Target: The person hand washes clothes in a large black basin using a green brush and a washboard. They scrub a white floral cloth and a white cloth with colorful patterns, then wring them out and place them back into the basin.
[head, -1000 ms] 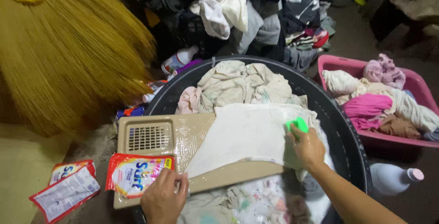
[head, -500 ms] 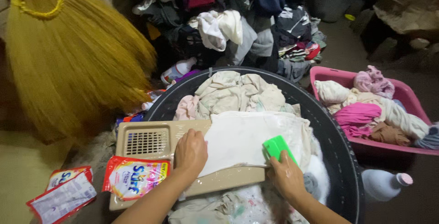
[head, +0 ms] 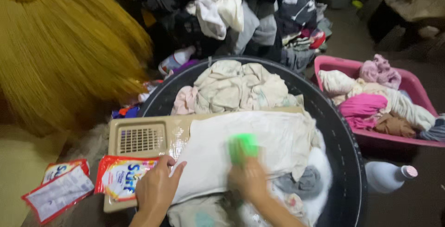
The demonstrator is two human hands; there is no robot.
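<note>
A white wet cloth (head: 259, 148) lies spread over a beige washboard (head: 153, 136) that rests across a big black basin (head: 345, 162). My left hand (head: 157, 187) presses flat on the cloth's near left edge, by a red detergent sachet (head: 118, 178). My right hand (head: 250, 180) is blurred and grips a green scrub brush (head: 242, 146) against the middle of the cloth. More pale laundry (head: 236, 88) is heaped in the far half of the basin.
A straw broom (head: 65, 60) fills the upper left. Two more sachets (head: 58, 190) lie at lower left. A pink tub (head: 371, 136) of clothes stands at right, a white bottle (head: 387, 176) beside the basin, and a clothes pile (head: 241, 18) behind.
My right hand has slid the green brush leftward across the cloth toward its middle. My left hand went from the board's near edge up onto the cloth, then back to its near left edge.
</note>
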